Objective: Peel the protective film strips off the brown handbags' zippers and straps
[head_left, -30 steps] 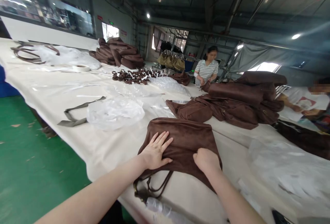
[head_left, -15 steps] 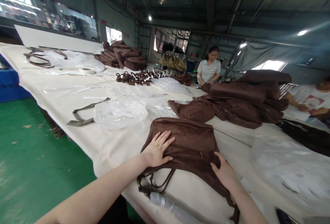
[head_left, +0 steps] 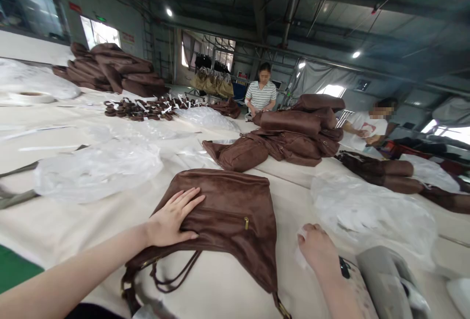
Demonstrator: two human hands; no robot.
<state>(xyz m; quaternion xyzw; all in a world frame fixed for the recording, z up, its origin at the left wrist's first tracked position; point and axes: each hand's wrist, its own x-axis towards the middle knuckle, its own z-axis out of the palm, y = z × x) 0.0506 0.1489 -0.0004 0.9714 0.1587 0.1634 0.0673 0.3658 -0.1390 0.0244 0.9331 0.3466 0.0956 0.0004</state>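
The left hand (head_left: 169, 221) stays with open fingers on the brown bag (head_left: 223, 211) on the desk (head_left: 235, 280), while the right hand (head_left: 318, 248) has left the bag, its fingers now closed on a whitish wad (head_left: 301, 253).

brown bag (head_left: 220, 201), cream tabletop (head_left: 293, 191), green floor (head_left: 16, 267), striped shirt (head_left: 261, 94)

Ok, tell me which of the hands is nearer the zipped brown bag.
Left: the left hand lies spread on the brown bag; the right hand is off to the right, apart from it.
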